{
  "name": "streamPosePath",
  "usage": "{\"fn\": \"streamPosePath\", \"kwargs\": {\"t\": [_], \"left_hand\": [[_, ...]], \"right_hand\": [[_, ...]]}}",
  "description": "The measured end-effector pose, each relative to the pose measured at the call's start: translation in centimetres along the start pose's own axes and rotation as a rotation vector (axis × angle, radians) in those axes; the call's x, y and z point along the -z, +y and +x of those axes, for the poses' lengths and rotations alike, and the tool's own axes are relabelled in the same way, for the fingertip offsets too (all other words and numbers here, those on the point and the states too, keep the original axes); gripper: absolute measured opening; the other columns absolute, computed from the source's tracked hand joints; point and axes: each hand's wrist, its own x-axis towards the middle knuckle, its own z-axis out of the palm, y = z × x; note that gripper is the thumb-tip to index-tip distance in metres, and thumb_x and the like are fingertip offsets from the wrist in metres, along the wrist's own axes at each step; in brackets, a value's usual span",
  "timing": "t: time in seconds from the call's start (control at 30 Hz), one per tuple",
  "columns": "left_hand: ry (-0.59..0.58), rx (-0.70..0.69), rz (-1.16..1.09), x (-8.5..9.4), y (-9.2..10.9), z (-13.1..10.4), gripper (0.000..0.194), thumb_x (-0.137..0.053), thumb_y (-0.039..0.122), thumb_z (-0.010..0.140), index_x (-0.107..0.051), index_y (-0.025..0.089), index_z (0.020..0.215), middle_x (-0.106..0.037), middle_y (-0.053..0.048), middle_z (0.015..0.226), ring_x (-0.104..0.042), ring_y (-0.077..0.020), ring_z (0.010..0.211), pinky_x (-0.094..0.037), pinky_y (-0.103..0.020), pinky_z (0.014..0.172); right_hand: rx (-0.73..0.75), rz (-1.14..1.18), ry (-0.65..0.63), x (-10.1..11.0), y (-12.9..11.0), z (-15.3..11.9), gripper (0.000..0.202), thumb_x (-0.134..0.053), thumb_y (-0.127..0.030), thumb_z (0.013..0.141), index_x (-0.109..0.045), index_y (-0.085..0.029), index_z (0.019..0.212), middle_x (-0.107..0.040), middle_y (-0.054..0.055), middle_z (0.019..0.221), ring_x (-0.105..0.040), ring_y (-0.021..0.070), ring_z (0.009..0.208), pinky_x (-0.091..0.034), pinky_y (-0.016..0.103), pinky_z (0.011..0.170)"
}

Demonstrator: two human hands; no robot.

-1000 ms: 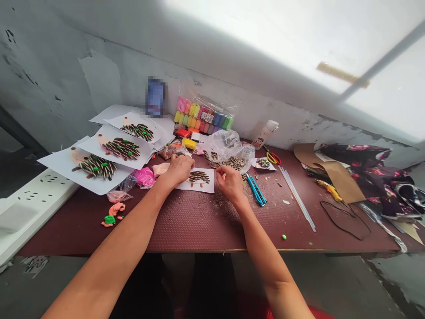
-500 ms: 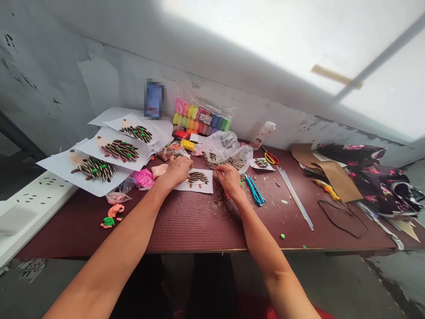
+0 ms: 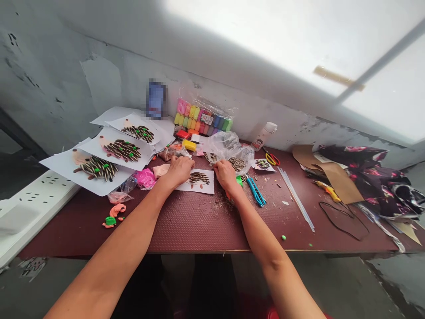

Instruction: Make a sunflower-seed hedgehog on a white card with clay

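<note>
My left hand [image 3: 181,171] rests at the left end of a white card [image 3: 203,189], fingers bent together and largely hidden from above. On that card is a hedgehog picture [image 3: 199,178] with rows of striped sunflower seeds for spines. Just right of the card, my right hand [image 3: 226,174] is closed in a pinch; whatever sits between its fingertips is too small to make out. Beyond it lies a heap of sunflower seeds [image 3: 237,164] by a clear plastic bag [image 3: 229,144]. Some green clay [image 3: 239,180] shows beside the right wrist.
Finished-looking hedgehog pictures [image 3: 120,150] overlap at the left, near a power strip [image 3: 40,199]. Packs of coloured clay [image 3: 202,118] lean on the wall. To the right are a blue utility knife [image 3: 255,191], scissors [image 3: 272,158], glue sticks [image 3: 296,199] and a glue gun [image 3: 328,190].
My right hand has shifted slightly forward and left, closer to the card, and more of the green clay beside it shows. My left hand stays at the card. The view has shifted a little.
</note>
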Motion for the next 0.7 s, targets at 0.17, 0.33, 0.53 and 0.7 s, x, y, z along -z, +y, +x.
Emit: {"fn": "streamPosePath", "kwargs": {"t": [0.17,0.33,0.53,0.7], "left_hand": [[-0.011,0.0,0.005,0.3,0.2,-0.1,0.028,-0.047,0.01,0.086,-0.072,0.021,0.091,-0.073,-0.012,0.108,-0.064,-0.0296,0.104,-0.042,-0.045,0.089],[-0.026,-0.001,0.025,0.5,0.3,-0.2,0.027,-0.047,0.012,0.088,-0.072,0.021,0.092,-0.073,-0.012,0.11,-0.064,-0.0295,0.105,-0.042,-0.044,0.089],[-0.015,-0.001,0.018,0.4,0.2,-0.2,0.027,-0.049,0.011,0.087,-0.073,0.021,0.093,-0.073,-0.012,0.11,-0.064,-0.0301,0.104,-0.042,-0.044,0.088],[-0.015,-0.003,0.025,0.4,0.2,-0.2,0.027,-0.05,0.012,0.087,-0.074,0.021,0.094,-0.074,-0.012,0.109,-0.064,-0.0294,0.105,-0.043,-0.044,0.089]], "right_hand": [[-0.058,0.232,0.098,0.5,1.0,-0.8,0.023,-0.049,-0.02,0.094,-0.07,-0.019,0.102,-0.071,0.004,0.089,-0.059,0.0169,0.079,-0.039,0.025,0.074],[-0.032,0.443,0.152,1.2,1.5,-1.8,0.025,-0.047,-0.021,0.081,-0.071,-0.017,0.087,-0.063,-0.001,0.07,-0.051,0.0132,0.064,-0.037,0.023,0.065],[-0.026,0.562,-0.003,1.7,1.4,-2.6,0.03,-0.049,-0.026,0.075,-0.075,-0.015,0.086,-0.052,-0.004,0.057,-0.04,0.0109,0.053,-0.03,0.022,0.054],[0.015,0.549,-0.085,2.6,1.0,-3.5,0.033,-0.05,-0.019,0.077,-0.078,-0.016,0.092,-0.057,-0.002,0.064,-0.045,0.0112,0.057,-0.033,0.022,0.057]]}}
